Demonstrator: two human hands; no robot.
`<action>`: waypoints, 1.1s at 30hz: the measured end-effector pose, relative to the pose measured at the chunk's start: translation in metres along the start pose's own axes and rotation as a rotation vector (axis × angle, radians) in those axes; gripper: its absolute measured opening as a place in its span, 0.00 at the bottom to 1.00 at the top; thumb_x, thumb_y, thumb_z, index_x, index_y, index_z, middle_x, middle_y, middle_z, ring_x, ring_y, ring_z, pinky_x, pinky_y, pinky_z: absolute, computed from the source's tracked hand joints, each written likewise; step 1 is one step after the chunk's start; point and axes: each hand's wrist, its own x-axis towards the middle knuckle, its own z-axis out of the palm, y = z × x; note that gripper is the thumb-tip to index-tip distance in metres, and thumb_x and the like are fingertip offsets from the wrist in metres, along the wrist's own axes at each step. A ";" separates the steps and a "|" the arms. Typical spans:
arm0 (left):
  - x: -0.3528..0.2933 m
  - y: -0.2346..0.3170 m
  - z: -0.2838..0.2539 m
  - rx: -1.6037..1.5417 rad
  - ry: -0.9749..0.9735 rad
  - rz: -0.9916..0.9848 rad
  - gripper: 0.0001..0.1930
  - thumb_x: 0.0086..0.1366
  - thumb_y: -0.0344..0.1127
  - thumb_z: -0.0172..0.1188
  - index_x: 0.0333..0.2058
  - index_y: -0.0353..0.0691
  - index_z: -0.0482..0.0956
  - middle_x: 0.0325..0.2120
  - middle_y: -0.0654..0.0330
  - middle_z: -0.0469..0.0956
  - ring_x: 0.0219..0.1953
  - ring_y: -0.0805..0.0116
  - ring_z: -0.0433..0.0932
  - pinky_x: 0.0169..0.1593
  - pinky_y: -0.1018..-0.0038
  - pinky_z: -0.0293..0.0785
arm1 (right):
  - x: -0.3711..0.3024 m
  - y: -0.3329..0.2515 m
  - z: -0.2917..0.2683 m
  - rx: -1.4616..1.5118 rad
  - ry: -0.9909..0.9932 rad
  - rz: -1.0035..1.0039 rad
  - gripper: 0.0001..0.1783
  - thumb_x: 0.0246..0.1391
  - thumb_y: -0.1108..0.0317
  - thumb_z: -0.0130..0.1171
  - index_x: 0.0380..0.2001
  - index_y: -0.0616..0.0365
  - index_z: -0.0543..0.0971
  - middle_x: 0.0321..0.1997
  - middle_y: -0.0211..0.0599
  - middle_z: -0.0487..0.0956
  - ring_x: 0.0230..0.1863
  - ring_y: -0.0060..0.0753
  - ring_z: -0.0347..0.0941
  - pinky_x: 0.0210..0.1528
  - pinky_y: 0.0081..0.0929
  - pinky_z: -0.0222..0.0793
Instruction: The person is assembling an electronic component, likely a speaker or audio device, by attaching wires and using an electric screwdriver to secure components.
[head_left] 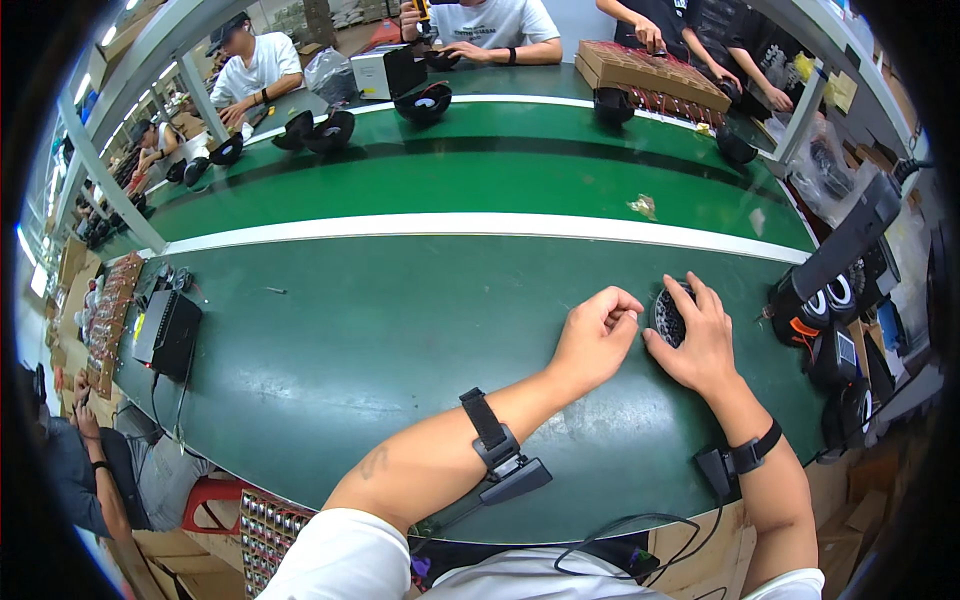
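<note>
On the near side of the green conveyor belt (400,330), toward its right end, the right hand (700,345) lies cupped over a small round black grille part (668,318), fingers wrapped along its far and right edge, so it has hold of it against the belt. The left hand (595,335) sits just beside it, loosely curled, fingertips pinched together near the part's left rim; whether they touch it or hold anything cannot be told. A black box (168,333) rests far to the left. Across the belt, black cone-shaped parts (424,102) lie before 2 seated people, near a brown cardboard tray (650,72).
</note>
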 end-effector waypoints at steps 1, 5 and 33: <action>0.000 0.000 -0.001 0.004 0.007 0.004 0.06 0.67 0.28 0.54 0.40 0.34 0.77 0.29 0.66 0.77 0.28 0.85 0.71 0.33 0.84 0.69 | -0.001 0.000 -0.001 0.006 -0.013 -0.006 0.38 0.39 0.55 0.68 0.57 0.51 0.75 0.60 0.55 0.69 0.62 0.54 0.65 0.59 0.50 0.62; 0.000 0.002 -0.001 -0.038 0.021 -0.030 0.06 0.67 0.28 0.54 0.41 0.34 0.77 0.29 0.66 0.77 0.29 0.84 0.71 0.34 0.84 0.70 | 0.002 0.019 0.006 0.033 0.115 0.065 0.37 0.35 0.57 0.69 0.55 0.51 0.77 0.59 0.50 0.70 0.60 0.51 0.67 0.58 0.47 0.62; 0.006 0.025 -0.031 0.017 0.115 -0.187 0.07 0.70 0.30 0.54 0.42 0.34 0.76 0.32 0.61 0.79 0.34 0.76 0.77 0.41 0.78 0.76 | -0.014 0.018 -0.006 0.231 0.021 -0.057 0.55 0.34 0.49 0.72 0.60 0.75 0.61 0.61 0.62 0.65 0.64 0.60 0.60 0.66 0.52 0.55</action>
